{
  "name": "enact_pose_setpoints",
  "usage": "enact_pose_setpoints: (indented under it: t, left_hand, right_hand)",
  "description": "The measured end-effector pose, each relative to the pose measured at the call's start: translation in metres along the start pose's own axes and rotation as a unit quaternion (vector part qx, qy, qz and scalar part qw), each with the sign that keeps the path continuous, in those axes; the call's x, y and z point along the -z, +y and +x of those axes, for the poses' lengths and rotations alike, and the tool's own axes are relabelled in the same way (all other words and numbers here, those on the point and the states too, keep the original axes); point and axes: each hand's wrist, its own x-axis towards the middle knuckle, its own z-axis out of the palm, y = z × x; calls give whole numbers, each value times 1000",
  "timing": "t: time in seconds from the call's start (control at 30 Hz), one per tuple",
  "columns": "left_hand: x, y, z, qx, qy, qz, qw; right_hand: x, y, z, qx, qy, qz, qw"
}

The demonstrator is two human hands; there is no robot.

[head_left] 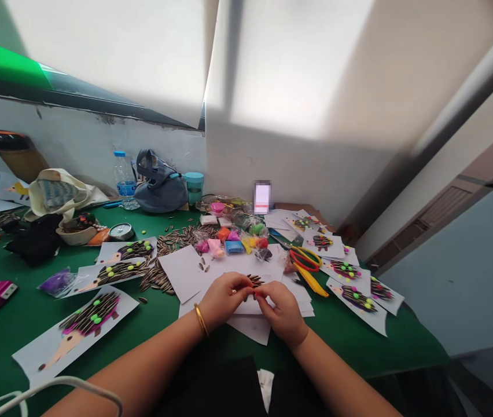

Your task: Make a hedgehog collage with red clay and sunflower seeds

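Observation:
My left hand [227, 298], with a gold bangle at the wrist, and my right hand [283, 313] meet over white paper sheets [246, 324]. Thumbs and fingertips on both sides are closed in a pinch around a small red bit [254, 293], seemingly modelling clay. Just behind the fingertips a cluster of sunflower seeds [254, 280] shows, partly hidden by my hands. Beyond lie small packets of coloured clay, among them a blue packet [234, 247] and an orange packet [223, 233]. Loose sunflower seeds [159, 277] are heaped to the left of the papers.
Finished-looking seed hedgehog pictures lie left [84, 324] and right [357, 298] on the green cloth [159, 347]. Red-handled scissors [305, 259] and a yellow cutter [311, 281] are at right. A phone [262, 197], blue bag [159, 188] and water bottle [124, 179] stand behind.

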Motion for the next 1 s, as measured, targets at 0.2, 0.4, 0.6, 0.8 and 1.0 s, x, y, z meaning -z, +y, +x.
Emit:
enact_pose_setpoints:
  t: [0.2,0.4,0.6,0.8,1.0]
  left_hand:
    - [0,-6,3,12,27,-49,998]
    - [4,-8,4,59,30,-66,996]
    - [0,-16,9,62,63,-94,992]
    - [-2,-19,9,93,18,-143,985]
    - [0,-13,6,58,24,-74,995]
  right_hand:
    - [0,5,-2,-43,-9,14,999]
    - [2,4,-2,-39,-1,21,999]
    - [0,5,-1,-33,27,31,999]
    - [-2,9,-1,-42,23,29,998]
    - [1,9,-3,-61,19,22,998]
